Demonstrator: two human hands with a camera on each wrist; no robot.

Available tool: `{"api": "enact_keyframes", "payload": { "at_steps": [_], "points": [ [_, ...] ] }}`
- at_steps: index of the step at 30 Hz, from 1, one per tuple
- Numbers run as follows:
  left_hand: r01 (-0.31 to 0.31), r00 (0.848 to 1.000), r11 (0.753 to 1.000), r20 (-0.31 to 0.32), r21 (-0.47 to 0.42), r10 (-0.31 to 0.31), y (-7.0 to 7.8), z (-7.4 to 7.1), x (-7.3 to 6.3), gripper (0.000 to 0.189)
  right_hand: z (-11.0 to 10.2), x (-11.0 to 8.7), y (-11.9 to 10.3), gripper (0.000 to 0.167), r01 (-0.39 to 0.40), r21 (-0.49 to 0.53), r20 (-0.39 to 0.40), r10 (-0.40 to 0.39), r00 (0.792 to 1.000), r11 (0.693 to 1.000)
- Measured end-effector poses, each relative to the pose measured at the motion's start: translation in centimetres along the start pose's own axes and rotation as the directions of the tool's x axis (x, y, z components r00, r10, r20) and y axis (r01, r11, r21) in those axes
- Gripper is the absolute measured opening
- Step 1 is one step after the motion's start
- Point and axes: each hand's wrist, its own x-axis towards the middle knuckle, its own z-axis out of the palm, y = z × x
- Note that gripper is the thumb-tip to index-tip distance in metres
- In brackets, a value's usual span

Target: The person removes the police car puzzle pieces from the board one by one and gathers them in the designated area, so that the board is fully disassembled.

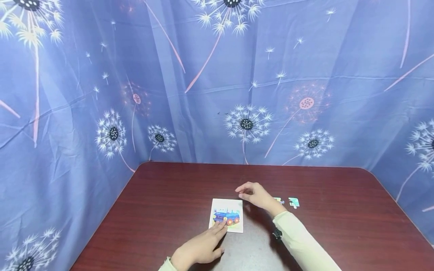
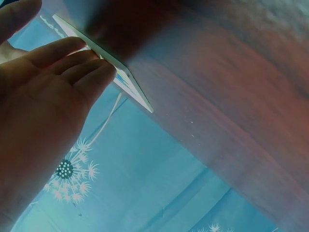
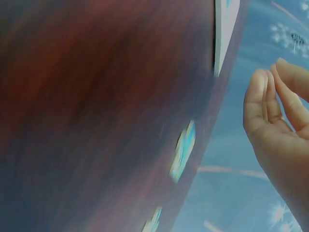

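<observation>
Picture board lies on the surface, partly under the left hand, fingers straight; the right hand, loosely curved, seemingly empty, hovers near the far right corner. Light left-hand pressure should prevent sliding.

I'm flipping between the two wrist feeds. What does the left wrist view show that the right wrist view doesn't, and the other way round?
Only the left wrist view: the left hand, its fingers resting against the face of the picture board.

Only the right wrist view: the right hand, apart from the board with nothing visible in its fingers, plus a loose puzzle piece and part of a second piece.

Both: part of the board, the reddish-brown table and the blue dandelion cloth.
</observation>
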Motion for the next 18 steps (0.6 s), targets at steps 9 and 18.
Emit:
{"api": "enact_keyframes", "payload": {
  "at_steps": [9, 18],
  "points": [
    [-0.01, 1.0, 0.999, 0.016, -0.031, 0.011, -0.3, 0.1, 0.2, 0.06, 4.1, 1.6, -0.8, 0.019, 0.005, 0.045, 0.163, -0.012, 0.987, 0.999],
    [0.001, 0.999, 0.998, 0.049, -0.061, 0.002, 0.1, -0.6, 0.0, 0.058, 5.5, 1.8, -1.5, 0.019, -0.025, 0.005, 0.283, 0.023, 0.959, 1.0]
  ]
}}
